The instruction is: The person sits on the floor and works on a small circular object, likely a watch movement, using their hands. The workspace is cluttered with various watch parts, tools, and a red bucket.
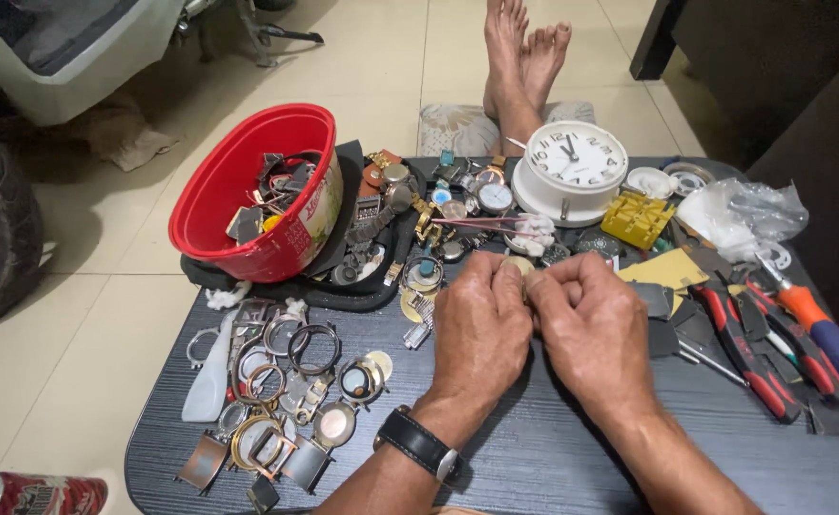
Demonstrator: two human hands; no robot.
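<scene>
We see both hands, left hand (481,329) and right hand (593,329), fingers pinched shut on a small round pale-gold watch part (522,266) mid-bench (553,458), dark woodgrain, near the smooth white plastic clock (572,170).

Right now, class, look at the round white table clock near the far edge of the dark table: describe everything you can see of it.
The round white table clock looks like plastic, with a thick white casing and a pale dial bearing dark numerals and dark hands. It lies on its back, face up and tilted slightly toward the camera, on the dark wood-grain table. A small stub shows on its front rim. Loose wristwatches crowd its left side, and a yellow plastic part sits at its right. Neither hand touches it.
</scene>
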